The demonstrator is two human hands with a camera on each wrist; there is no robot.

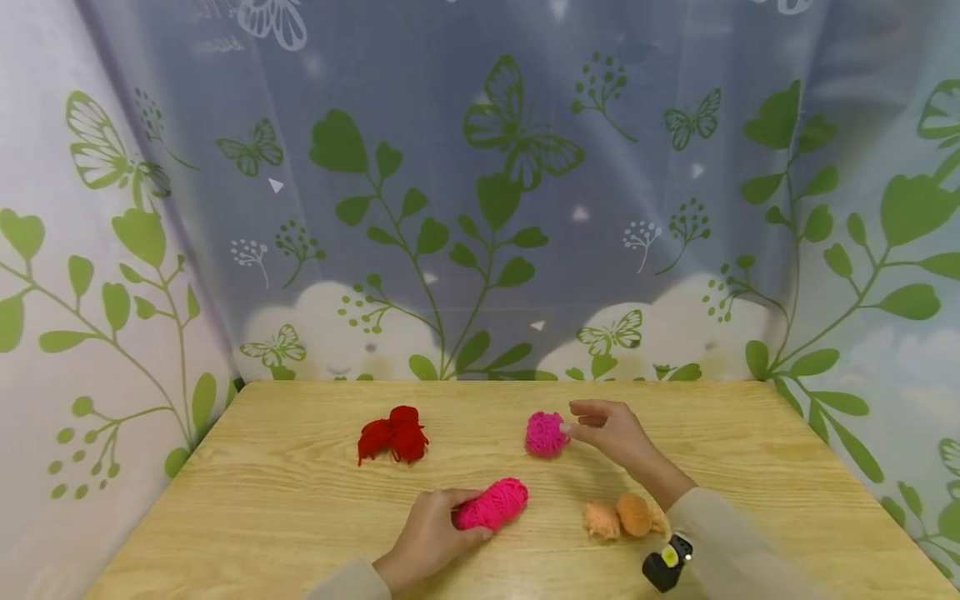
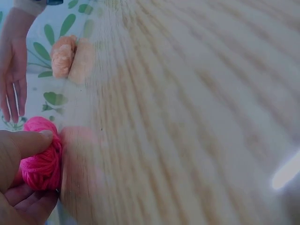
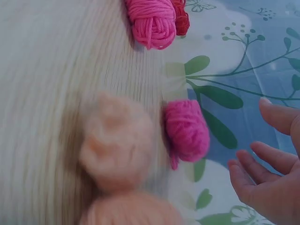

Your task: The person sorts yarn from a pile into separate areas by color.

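My left hand (image 1: pixel 435 533) grips a long hot-pink yarn skein (image 1: pixel 493 503) near the front middle of the table, its thumb across the side in the left wrist view. My right hand (image 1: pixel 611 432) is just right of a smaller magenta yarn ball (image 1: pixel 547 434). Its fingers are extended and hold nothing; in the head view the thumb tip overlaps the ball's edge, but the right wrist view shows a gap between the hand (image 3: pixel 269 164) and the magenta ball (image 3: pixel 186 130).
Red yarn bundles (image 1: pixel 395 436) lie at the back left. Peach and orange yarn balls (image 1: pixel 626 516) sit below the right forearm. A black device (image 1: pixel 667 562) is on the right wrist. Patterned curtains (image 1: pixel 450 208) stand behind and beside the wooden table (image 1: pixel 247 500).
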